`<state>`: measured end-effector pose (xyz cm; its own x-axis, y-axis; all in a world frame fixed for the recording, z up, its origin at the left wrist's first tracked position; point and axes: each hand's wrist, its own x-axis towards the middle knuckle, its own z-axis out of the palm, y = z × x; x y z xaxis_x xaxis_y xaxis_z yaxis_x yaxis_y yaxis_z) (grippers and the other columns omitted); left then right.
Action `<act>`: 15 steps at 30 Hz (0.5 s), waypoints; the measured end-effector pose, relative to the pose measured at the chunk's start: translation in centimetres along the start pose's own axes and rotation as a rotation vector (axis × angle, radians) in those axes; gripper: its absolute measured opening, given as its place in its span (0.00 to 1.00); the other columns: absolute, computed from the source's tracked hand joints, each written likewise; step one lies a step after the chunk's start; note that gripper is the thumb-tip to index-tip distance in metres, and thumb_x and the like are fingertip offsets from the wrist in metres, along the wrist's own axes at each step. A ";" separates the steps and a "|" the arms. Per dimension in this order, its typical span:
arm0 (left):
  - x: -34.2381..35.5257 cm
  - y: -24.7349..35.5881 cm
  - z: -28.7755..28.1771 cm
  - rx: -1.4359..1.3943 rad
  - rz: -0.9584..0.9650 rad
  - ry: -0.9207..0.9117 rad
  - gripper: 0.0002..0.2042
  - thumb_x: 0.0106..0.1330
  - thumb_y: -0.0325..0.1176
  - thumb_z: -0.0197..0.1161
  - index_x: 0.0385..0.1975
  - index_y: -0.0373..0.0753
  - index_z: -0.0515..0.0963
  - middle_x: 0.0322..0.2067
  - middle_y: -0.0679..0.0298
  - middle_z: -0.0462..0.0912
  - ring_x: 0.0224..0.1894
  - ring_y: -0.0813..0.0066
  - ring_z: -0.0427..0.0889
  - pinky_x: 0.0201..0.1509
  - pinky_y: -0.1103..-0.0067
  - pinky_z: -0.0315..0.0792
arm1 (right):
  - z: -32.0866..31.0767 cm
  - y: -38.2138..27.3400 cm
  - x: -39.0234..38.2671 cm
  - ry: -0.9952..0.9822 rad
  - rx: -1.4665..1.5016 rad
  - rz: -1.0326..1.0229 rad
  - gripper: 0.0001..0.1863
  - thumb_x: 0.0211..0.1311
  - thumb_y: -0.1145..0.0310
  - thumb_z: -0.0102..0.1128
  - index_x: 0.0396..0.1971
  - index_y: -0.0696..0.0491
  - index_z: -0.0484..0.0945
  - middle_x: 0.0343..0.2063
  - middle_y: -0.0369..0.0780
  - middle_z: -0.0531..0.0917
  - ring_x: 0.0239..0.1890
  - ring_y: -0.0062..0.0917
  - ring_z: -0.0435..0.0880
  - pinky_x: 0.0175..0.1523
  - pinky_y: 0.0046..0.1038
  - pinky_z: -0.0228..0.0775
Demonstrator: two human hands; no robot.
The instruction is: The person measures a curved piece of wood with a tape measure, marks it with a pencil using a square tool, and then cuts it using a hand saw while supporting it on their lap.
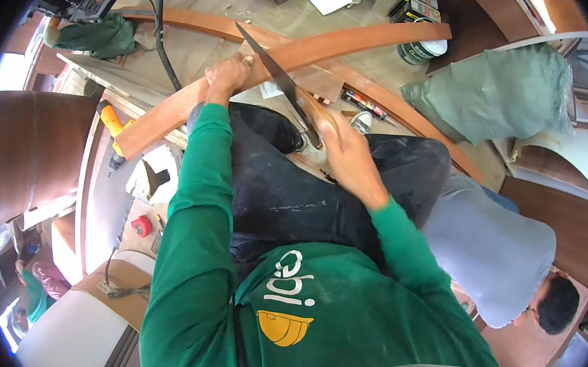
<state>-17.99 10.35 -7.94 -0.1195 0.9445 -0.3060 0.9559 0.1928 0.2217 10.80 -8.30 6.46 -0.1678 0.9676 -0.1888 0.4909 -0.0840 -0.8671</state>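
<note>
My left hand (225, 75) is closed around a curved reddish wooden board (379, 36), which lies diagonally across the upper middle above my legs. My right hand (347, 151) grips the wooden handle of a handsaw (281, 80). The saw's long dark blade crosses the board just right of my left hand, its tip pointing away from me. A second long curved wooden strip (444, 146) runs below the board toward the right. A black-and-red tube (364, 102) lies beside that strip, and a white shoe (361, 123) shows near my right hand.
Around me are a yellow drill (110, 122), a red tape measure (141, 226), a paint can (421, 51), a green bag (493, 96) and a black hose (168, 62). A co-worker in grey (489, 250) bends at lower right; another person (34, 293) is at far left.
</note>
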 end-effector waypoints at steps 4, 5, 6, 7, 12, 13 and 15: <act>-0.6 -0.6 0.3 -0.019 -0.049 -0.056 0.28 0.82 0.57 0.43 0.65 0.47 0.80 0.65 0.53 0.84 0.69 0.49 0.80 0.72 0.46 0.65 | -6.4 -2.5 -12.3 -0.061 -0.054 0.147 0.22 0.82 0.62 0.52 0.69 0.55 0.74 0.49 0.57 0.87 0.52 0.51 0.90 0.56 0.41 0.80; -0.7 0.4 -0.2 -0.029 -0.033 -0.056 0.28 0.82 0.57 0.43 0.64 0.47 0.80 0.65 0.53 0.84 0.69 0.49 0.80 0.72 0.46 0.65 | -6.8 -2.8 -13.4 -0.045 -0.062 0.163 0.22 0.82 0.63 0.52 0.69 0.55 0.74 0.49 0.57 0.87 0.53 0.50 0.90 0.57 0.41 0.80; -0.6 0.5 0.1 -0.014 -0.027 -0.058 0.28 0.82 0.58 0.43 0.64 0.47 0.80 0.64 0.53 0.84 0.69 0.49 0.80 0.72 0.46 0.65 | -7.3 -3.0 -14.3 -0.041 -0.068 0.171 0.22 0.82 0.63 0.52 0.69 0.55 0.73 0.49 0.57 0.87 0.53 0.49 0.91 0.57 0.40 0.80; -0.3 0.2 0.5 0.003 -0.024 -0.053 0.28 0.81 0.58 0.43 0.64 0.47 0.81 0.64 0.53 0.84 0.68 0.49 0.80 0.72 0.46 0.65 | -7.0 -3.2 -13.9 -0.044 -0.067 0.163 0.22 0.82 0.64 0.53 0.69 0.55 0.73 0.50 0.57 0.86 0.53 0.50 0.90 0.57 0.40 0.80; 1.0 -0.6 0.8 0.020 -0.006 -0.036 0.29 0.81 0.58 0.43 0.62 0.45 0.82 0.63 0.50 0.84 0.68 0.47 0.80 0.72 0.48 0.67 | 1.6 0.4 1.0 0.038 -0.073 -0.061 0.21 0.82 0.60 0.52 0.61 0.60 0.76 0.42 0.62 0.86 0.48 0.60 0.85 0.51 0.52 0.76; 1.0 0.5 0.3 0.020 0.029 -0.003 0.30 0.82 0.58 0.43 0.60 0.42 0.84 0.61 0.46 0.84 0.66 0.44 0.81 0.70 0.51 0.70 | 2.9 1.7 3.4 0.145 -0.102 -0.230 0.21 0.82 0.59 0.51 0.60 0.61 0.77 0.41 0.62 0.86 0.49 0.61 0.85 0.51 0.52 0.75; 0.4 0.9 -0.9 0.018 0.034 0.037 0.31 0.82 0.58 0.43 0.57 0.39 0.86 0.59 0.43 0.85 0.63 0.41 0.83 0.68 0.53 0.74 | 3.2 1.5 4.6 0.108 -0.064 -0.190 0.22 0.83 0.58 0.50 0.61 0.60 0.76 0.43 0.62 0.86 0.49 0.61 0.84 0.52 0.52 0.75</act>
<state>-17.43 11.15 -7.07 -0.0959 0.9596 -0.2643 0.9642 0.1555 0.2146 8.06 -4.75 2.82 -0.1715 0.9848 0.0289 0.5127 0.1143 -0.8509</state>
